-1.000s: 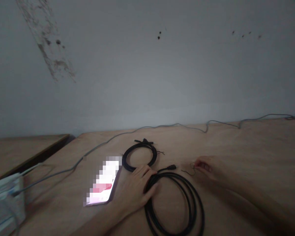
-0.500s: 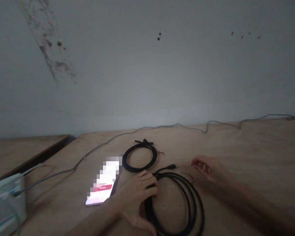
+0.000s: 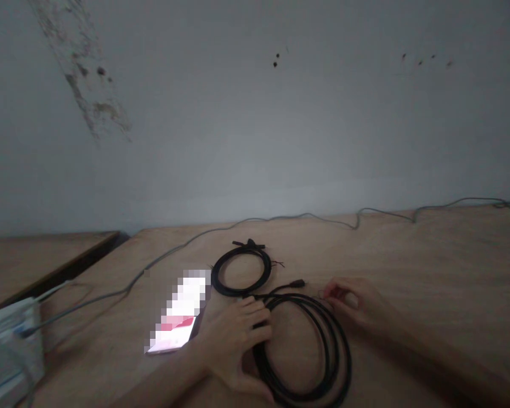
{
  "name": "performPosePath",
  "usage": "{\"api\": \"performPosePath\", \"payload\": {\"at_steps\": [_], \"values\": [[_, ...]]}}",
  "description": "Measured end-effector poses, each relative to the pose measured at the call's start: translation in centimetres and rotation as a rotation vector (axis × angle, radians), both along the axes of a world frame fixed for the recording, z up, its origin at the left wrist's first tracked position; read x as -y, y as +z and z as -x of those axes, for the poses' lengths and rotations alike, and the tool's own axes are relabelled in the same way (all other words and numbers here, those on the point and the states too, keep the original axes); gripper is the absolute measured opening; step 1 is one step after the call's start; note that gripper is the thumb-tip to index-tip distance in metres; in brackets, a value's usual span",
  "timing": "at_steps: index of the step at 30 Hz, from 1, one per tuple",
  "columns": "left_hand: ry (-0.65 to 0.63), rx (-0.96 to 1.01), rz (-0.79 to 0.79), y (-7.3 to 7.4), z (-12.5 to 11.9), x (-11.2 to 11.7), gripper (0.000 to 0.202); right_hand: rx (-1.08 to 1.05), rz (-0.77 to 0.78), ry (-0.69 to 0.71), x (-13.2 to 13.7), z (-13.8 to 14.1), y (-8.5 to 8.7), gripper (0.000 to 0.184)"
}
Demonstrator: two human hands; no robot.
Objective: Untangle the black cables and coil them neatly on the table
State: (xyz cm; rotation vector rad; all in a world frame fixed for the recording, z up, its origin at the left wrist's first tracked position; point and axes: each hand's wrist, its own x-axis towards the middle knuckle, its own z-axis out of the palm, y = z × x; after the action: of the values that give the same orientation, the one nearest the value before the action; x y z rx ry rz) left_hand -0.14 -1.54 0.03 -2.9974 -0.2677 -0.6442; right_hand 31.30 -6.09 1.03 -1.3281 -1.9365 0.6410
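Note:
A large coil of black cable lies on the tabletop, its plug end pointing to the right. My left hand is closed on the left side of this coil, fingers bent over the strands. To the right of the coil, my right hand pinches a thin loose wire between thumb and fingertips. The wire's far end is too fine to follow clearly. Behind the large coil sits a smaller black cable coil, with connectors on top and bare wires sticking out at its right side.
A lit phone, partly pixelated, lies left of my left hand. A white box-shaped device stands at the left edge. From it a grey cable runs along the wooden table to the wall.
My right hand has moved slightly left and down, and its fingers have closed on the thin wire. My left hand stays on the large coil, which has barely shifted.

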Motion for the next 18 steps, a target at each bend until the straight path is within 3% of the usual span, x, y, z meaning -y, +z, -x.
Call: {"api": "performPosePath", "payload": {"at_steps": [11, 18], "values": [[-0.061, -0.017, 0.028, 1.6, 0.6, 0.4, 0.036, -0.032, 0.034, 0.003, -0.4, 0.0, -1.1, 0.020], [-0.095, -0.038, 0.055, 2.0, 0.4, 0.3, 0.028, -0.079, -0.072, -0.017, 0.1, 0.1, -2.3, 0.017]]}}
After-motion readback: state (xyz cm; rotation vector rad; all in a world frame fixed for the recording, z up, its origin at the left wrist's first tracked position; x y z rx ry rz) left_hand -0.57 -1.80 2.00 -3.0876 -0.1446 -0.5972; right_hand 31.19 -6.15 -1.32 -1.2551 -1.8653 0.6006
